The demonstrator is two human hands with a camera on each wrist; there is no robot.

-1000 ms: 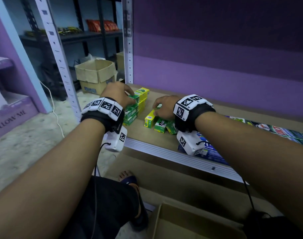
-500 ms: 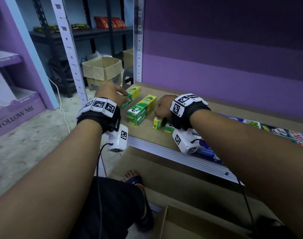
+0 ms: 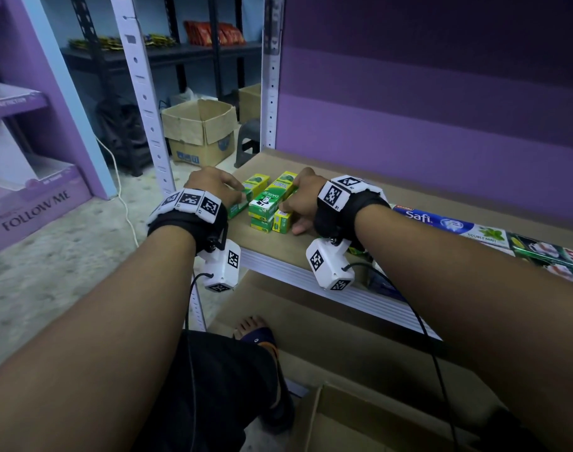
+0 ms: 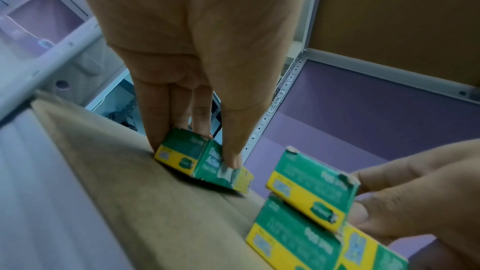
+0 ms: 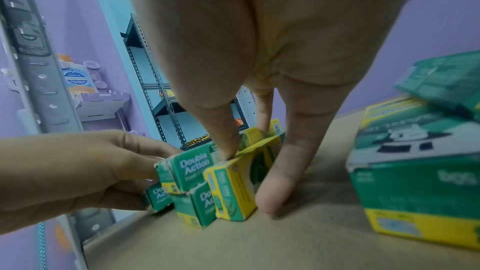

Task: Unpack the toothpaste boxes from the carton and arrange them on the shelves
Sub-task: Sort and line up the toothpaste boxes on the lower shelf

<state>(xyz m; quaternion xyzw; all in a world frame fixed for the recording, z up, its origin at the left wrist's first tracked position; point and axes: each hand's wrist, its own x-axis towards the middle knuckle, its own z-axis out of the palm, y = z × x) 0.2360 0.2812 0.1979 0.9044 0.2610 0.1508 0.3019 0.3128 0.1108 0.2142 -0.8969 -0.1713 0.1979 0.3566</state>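
Note:
Small green-and-yellow toothpaste boxes lie at the left end of the brown shelf board [image 3: 278, 252]. My left hand [image 3: 236, 194] pinches one box [image 4: 205, 163] between fingers and thumb, low on the board, left of a two-high stack [image 3: 269, 200]. My right hand [image 3: 295, 216] pinches another box [image 5: 233, 188], thumb on top and a finger along its right side, pressed against that stack [image 5: 192, 167]. The open brown carton [image 3: 360, 425] sits below the shelf at the bottom edge; I cannot see its contents.
Longer Safi boxes [image 3: 442, 223] and green packs [image 3: 546, 252] lie along the shelf to the right. White uprights [image 3: 141, 93] flank the left end, with a purple back panel behind. A cardboard box [image 3: 197, 132] and a purple display stand [image 3: 34, 203] are on the floor at left.
My right hand has slid its box left until it meets the stack. My left hand has drawn one box off to the stack's left. The two hands are closer together.

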